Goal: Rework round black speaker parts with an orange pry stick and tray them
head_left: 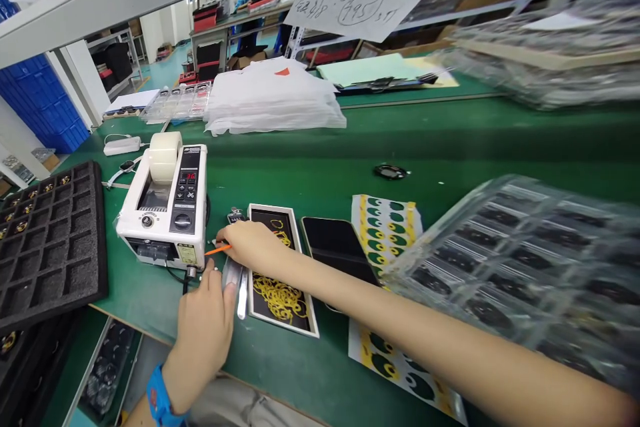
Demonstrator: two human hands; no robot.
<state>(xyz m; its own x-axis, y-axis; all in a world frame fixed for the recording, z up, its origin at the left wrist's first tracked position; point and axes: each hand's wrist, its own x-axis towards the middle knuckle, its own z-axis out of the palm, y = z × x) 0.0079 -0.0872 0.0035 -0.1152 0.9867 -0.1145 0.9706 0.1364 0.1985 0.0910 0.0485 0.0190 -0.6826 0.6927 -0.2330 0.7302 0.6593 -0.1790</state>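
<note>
**Tape dispenser (165,203) and orange stick (219,250) on green bench mat (310,373)**

Right hand (253,243): fingers pinched narrow on orange stick, its tip just beside dispenser front. Left hand (203,340), with blue wristband (160,397): fingers together over silvery strip (231,277); grip cannot be told. Adjacent: white-framed black tray (274,208) holding yellow rings (277,300). Further left: foam tray (50,247).

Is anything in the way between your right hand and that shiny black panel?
Yes. A white-rimmed black tray of yellow loops lies between the right hand and the shiny black panel, right beside the panel.
</note>
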